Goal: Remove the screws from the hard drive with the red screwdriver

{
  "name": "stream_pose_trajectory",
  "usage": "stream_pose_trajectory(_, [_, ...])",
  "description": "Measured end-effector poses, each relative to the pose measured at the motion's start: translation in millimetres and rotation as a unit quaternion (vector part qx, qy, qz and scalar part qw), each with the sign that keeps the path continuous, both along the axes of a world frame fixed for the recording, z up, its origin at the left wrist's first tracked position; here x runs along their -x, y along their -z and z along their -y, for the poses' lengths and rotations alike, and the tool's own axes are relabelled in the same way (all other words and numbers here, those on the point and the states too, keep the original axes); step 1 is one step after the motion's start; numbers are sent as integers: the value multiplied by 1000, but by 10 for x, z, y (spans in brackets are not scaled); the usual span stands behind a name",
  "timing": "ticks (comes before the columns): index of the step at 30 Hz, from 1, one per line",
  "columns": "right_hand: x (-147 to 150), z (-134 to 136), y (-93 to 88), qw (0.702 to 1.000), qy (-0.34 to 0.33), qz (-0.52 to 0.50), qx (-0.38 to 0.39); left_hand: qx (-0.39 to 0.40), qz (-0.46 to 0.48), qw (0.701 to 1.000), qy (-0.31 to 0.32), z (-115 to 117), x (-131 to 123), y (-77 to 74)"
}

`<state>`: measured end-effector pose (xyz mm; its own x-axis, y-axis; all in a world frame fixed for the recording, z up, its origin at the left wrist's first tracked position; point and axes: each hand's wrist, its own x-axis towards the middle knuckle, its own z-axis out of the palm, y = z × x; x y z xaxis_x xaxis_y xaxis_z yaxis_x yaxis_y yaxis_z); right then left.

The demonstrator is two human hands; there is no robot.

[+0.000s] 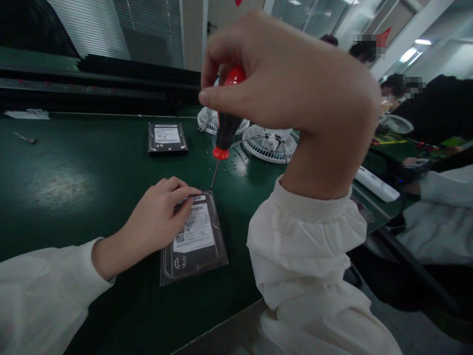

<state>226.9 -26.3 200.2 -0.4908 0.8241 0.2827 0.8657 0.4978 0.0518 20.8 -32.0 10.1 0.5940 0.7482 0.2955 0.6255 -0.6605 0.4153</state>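
Note:
A hard drive point(199, 264) lies label side up on the green table in front of me. My left hand point(162, 209) rests on its upper left part, with the index finger stretched along the top edge and the thumb on the label. Raised above the drive, my right hand point(266, 74) grips the red end of a red and black screwdriver point(228, 129). The screwdriver points steeply down, its tip at the drive's far right corner. Whether a screw sits under the tip is too small to tell.
Another hard drive point(168, 138) lies farther back. Several small screws point(234, 160) are scattered near white round fan grilles point(269, 144). A thin metal piece point(25, 138) lies at far left. A white bar point(377, 184) and a co-worker's sleeve point(447, 207) are on the right.

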Motion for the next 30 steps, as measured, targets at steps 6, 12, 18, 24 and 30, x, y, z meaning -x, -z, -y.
stream_pose_trajectory(6, [24,-9,23,1000,22,5,8,9,0,1000,-1,-4,17,11])
stream_pose_trajectory(12, [46,15,22,999,34,2,-4,13,-3,1000,-2,-2,1,2])
stream_pose_trajectory(18, [47,23,12,999,29,25,-2,9,-2,1000,0,-13,-2,-1])
stream_pose_trajectory(24, [49,-10,24,1000,9,2,-16,8,-7,1000,-2,-5,17,7])
stream_pose_trajectory(30, [51,2,11,1000,12,22,0,11,-10,1000,-9,4,8,5])
